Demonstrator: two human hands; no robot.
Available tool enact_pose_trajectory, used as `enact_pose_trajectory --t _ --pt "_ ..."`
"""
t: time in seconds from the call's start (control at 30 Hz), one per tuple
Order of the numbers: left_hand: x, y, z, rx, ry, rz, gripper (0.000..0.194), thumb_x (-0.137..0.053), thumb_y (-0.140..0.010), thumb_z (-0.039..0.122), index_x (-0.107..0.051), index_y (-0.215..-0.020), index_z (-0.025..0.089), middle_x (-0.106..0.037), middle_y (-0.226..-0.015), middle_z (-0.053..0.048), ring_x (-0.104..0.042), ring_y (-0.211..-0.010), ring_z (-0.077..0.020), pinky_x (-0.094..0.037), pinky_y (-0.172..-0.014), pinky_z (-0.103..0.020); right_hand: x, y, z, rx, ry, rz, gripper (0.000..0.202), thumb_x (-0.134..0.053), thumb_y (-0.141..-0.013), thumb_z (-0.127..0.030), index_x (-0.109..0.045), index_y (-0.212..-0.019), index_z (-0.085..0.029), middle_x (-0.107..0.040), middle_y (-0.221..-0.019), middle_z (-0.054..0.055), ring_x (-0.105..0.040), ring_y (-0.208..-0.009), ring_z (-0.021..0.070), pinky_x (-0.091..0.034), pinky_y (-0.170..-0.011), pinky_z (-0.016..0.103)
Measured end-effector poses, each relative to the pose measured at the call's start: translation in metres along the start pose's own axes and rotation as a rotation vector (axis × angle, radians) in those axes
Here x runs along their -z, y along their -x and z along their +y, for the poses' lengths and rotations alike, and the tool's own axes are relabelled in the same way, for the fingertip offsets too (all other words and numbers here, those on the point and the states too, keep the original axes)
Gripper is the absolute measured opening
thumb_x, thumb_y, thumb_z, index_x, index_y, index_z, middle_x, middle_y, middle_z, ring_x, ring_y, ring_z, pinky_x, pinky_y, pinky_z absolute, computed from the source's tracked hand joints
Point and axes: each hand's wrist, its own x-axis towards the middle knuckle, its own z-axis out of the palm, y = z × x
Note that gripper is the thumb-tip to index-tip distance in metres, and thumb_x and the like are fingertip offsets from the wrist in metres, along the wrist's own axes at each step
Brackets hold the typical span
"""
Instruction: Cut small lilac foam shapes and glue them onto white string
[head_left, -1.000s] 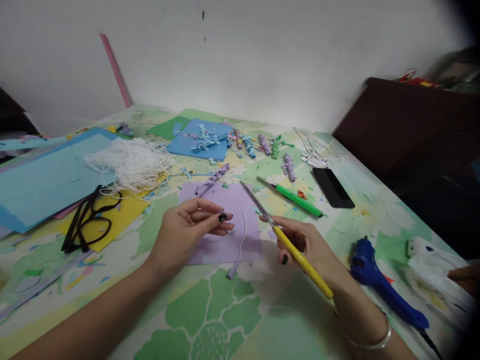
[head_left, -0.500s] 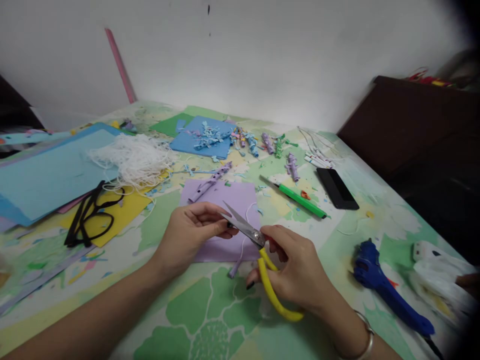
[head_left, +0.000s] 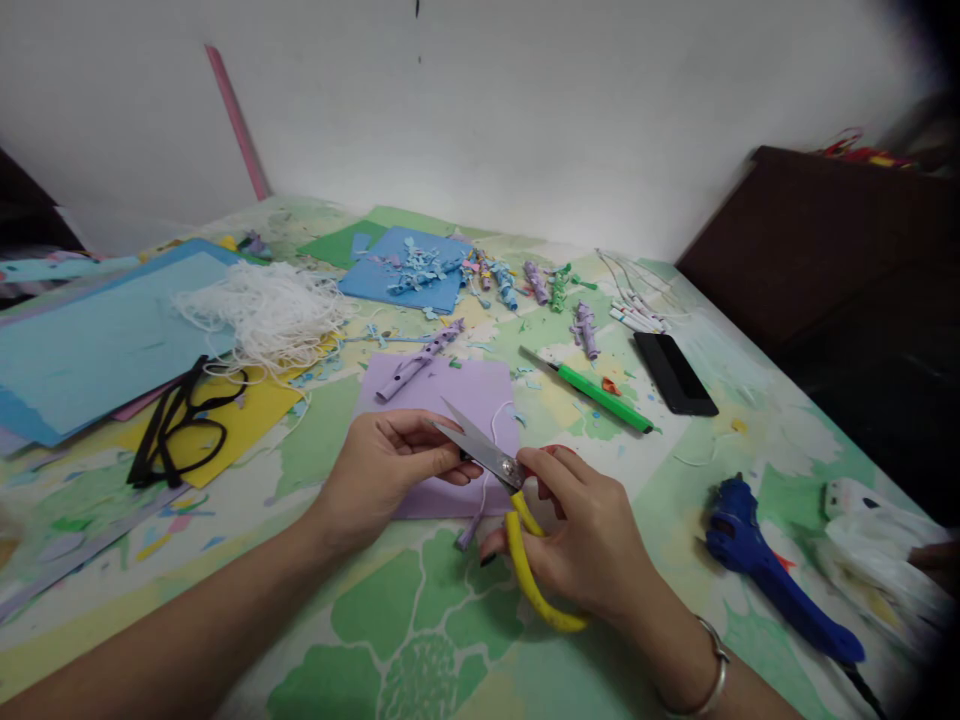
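Note:
My right hand is closed round yellow-handled scissors, whose blades point up and left, slightly parted. At the blades, my left hand pinches something too small to make out between thumb and fingers. Beneath both hands lies a purple sheet. A white string runs down over the sheet to a small purple paper piece at its lower edge. On the sheet's upper left edge rests a rolled purple paper tube with dark dots.
Left are a white string pile, blue sheets and black glasses frames. A green cutter, a black phone and a blue glue gun lie right. Paper rolls lie behind.
The scissors' handles have moved slightly left and closer together, and the blades have narrowed. My left hand has barely moved.

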Motion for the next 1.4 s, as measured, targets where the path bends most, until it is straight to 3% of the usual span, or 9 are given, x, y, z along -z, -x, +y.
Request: enact_pose_trajectory --t 0.33,0.57,0.8,0.97,1.23,1.4 --pt "0.003 0.000 0.007 0.013 -0.079 -0.028 0.009 -0.071 -0.064 0.007 -0.072 -0.065 0.017 -0.073 -0.057 -0.001 -0.069 -0.054 -0.0165 -0.057 -0.056 -0.023 0.001 0.000 0.005 0.081 0.032 0.029 0.035 -0.070 -0.070 -0.033 -0.063 -0.098 -0.014 -0.060 -0.078 0.007 -0.055 -0.069 0.0186 -0.046 -0.061 0.030" --pt "0.006 -0.002 0.010 0.000 -0.102 -0.048 0.011 -0.070 -0.064 0.006 -0.072 -0.064 0.017 -0.071 -0.056 0.000 -0.068 -0.055 -0.0143 -0.055 -0.057 -0.020 0.001 0.000 0.006 0.115 0.015 0.049 0.038 -0.073 -0.069 -0.036 -0.065 -0.099 -0.012 -0.061 -0.079 0.008 -0.056 -0.069 0.0191 -0.048 -0.062 0.031" --pt "0.009 -0.004 0.011 0.017 -0.150 -0.030 0.010 -0.071 -0.062 0.007 -0.073 -0.063 0.017 -0.071 -0.054 -0.001 -0.068 -0.053 -0.0151 -0.055 -0.055 -0.020 0.004 0.002 0.009 0.113 0.033 0.031 0.047 -0.076 -0.068 -0.048 -0.065 -0.098 -0.013 -0.061 -0.078 0.008 -0.058 -0.072 0.0207 -0.050 -0.065 0.033" --pt "0.013 -0.006 0.011 0.000 -0.178 -0.030 0.012 -0.070 -0.062 0.007 -0.074 -0.063 0.018 -0.071 -0.053 0.000 -0.067 -0.053 -0.0147 -0.054 -0.054 -0.019 0.006 0.001 0.009 0.130 0.026 0.052 0.044 -0.076 -0.068 -0.046 -0.065 -0.097 -0.015 -0.063 -0.078 0.007 -0.058 -0.072 0.0198 -0.051 -0.067 0.033" --pt "0.018 -0.009 0.010 -0.016 -0.191 -0.046 0.010 -0.071 -0.062 0.010 -0.074 -0.065 0.019 -0.071 -0.054 -0.001 -0.067 -0.052 -0.0147 -0.054 -0.054 -0.020 0.008 0.000 0.011 0.146 0.029 0.039 0.039 -0.075 -0.069 -0.035 -0.066 -0.097 -0.011 -0.064 -0.078 0.009 -0.059 -0.069 0.0200 -0.048 -0.058 0.030" --pt "0.021 -0.011 0.007 -0.010 -0.187 -0.066 0.004 -0.075 -0.064 0.015 -0.073 -0.064 0.018 -0.071 -0.057 -0.002 -0.068 -0.054 -0.0151 -0.056 -0.055 -0.020 0.008 0.001 0.012 0.164 0.070 0.074 0.034 -0.071 -0.072 -0.032 -0.067 -0.097 -0.009 -0.063 -0.070 0.006 -0.052 -0.053 0.0139 -0.039 -0.047 0.025"
